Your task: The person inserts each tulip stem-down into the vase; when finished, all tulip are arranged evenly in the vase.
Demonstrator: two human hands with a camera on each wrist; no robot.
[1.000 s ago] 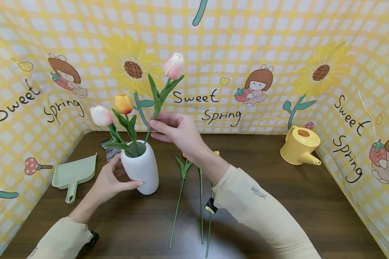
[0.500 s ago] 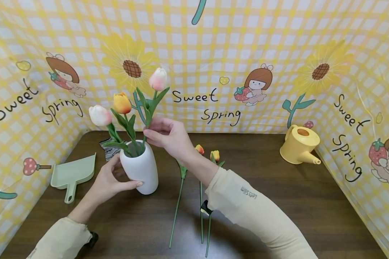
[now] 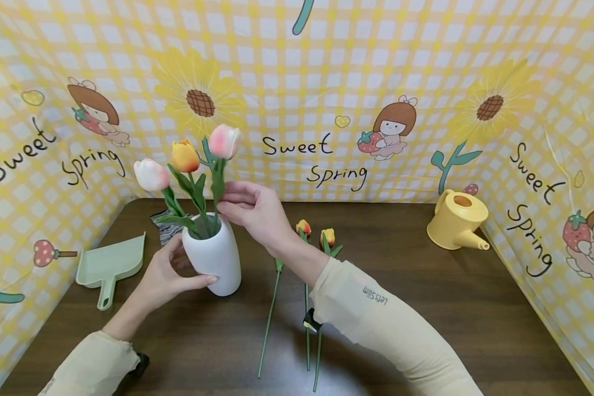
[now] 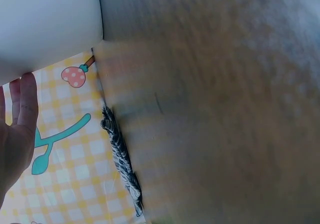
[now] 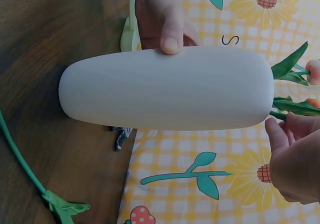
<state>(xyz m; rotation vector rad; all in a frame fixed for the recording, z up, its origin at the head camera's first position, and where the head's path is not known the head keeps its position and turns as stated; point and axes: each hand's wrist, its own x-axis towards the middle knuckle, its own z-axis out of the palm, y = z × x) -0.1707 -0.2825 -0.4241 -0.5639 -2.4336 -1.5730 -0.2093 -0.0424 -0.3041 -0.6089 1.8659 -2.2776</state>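
The white vase point(image 3: 213, 258) stands upright, a pink-white tulip point(image 3: 151, 175) and an orange tulip point(image 3: 185, 155) leaning in its mouth. My left hand point(image 3: 164, 275) holds the vase's left side, thumb across the front; the left wrist view shows its fingers against the vase point(image 4: 47, 29). My right hand point(image 3: 257, 212) pinches the stem of another pink tulip point(image 3: 224, 142) just above the rim, the stem's lower part inside the vase. In the right wrist view my right hand point(image 5: 297, 156) is at the mouth of the vase point(image 5: 165, 89).
Several tulips lie on the table right of the vase, including two orange ones point(image 3: 303, 227), partly under my right forearm. A green dustpan point(image 3: 111, 264) is at the left, a striped cloth point(image 3: 168, 226) behind the vase, and a yellow watering can point(image 3: 457, 220) at the back right.
The pink tulip in my right hand has moved down and left, its stem lower in the vase and more upright. My right hand has shifted slightly left and down; my left hand keeps its hold.
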